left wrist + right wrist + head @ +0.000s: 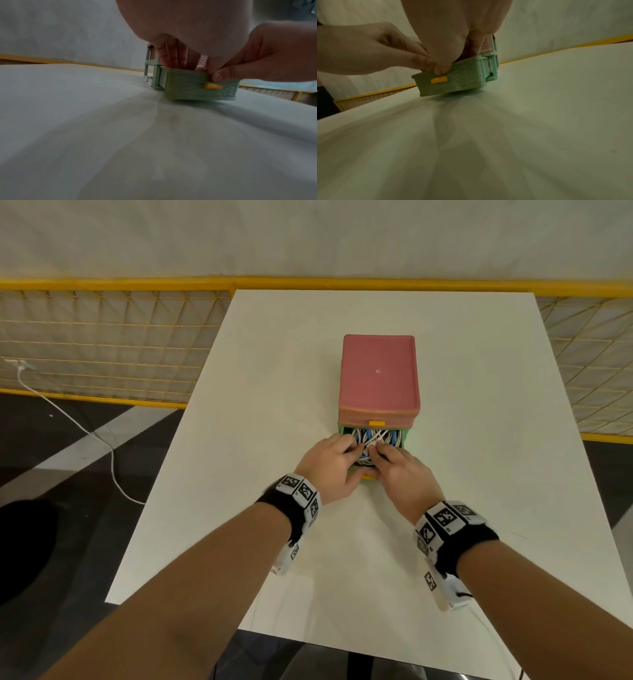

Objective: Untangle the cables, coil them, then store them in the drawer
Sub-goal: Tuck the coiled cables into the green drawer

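A small drawer unit with a pink top [378, 371] stands on the white table [274, 364]. Its green bottom drawer [405, 436] is pulled out toward me and holds white and blue cables [373, 436]. My left hand [349, 453] and right hand [378, 462] meet over the drawer, fingers curled down onto the cables. The left wrist view shows my left fingers [171, 56] dipping inside the drawer [188, 83] and the right thumb on its front wall above the yellow handle [212, 85]. In the right wrist view the right thumb touches the drawer front [462, 78]. The cables are hidden in both wrist views.
The upper pink drawer is closed, with its yellow handle [376, 423] just above the cables. A yellow mesh fence [102, 337] runs behind the table. A white cord [102, 440] trails across the dark floor on the left.
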